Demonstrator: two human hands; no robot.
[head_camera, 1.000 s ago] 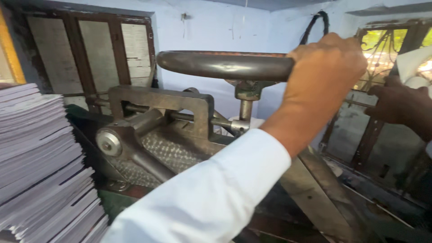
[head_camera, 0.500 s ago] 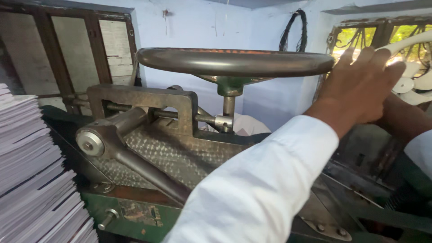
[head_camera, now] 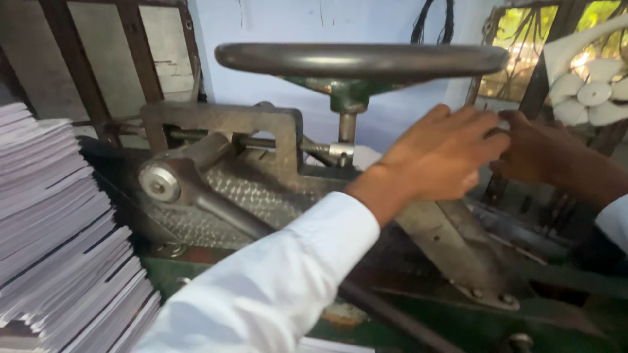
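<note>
Your left hand (head_camera: 441, 157), in white sleeve, is reaching across machine below dark round metal handwheel (head_camera: 361, 60); grip loose, fingers half spread, holding nothing. Your right hand (head_camera: 536, 151) is meeting it just beside, fingers curled, touching left fingertips (whether it is gripping anything, cannot tell). Handwheel is sitting level above both hands on short steel spindle (head_camera: 347, 127). Grey cast-iron press frame (head_camera: 222, 124) is standing left of spindle. Tall stack of white paper booklets (head_camera: 59, 229) is leaning at far left. White fan (head_camera: 592, 91) is showing behind right hand.
</note>
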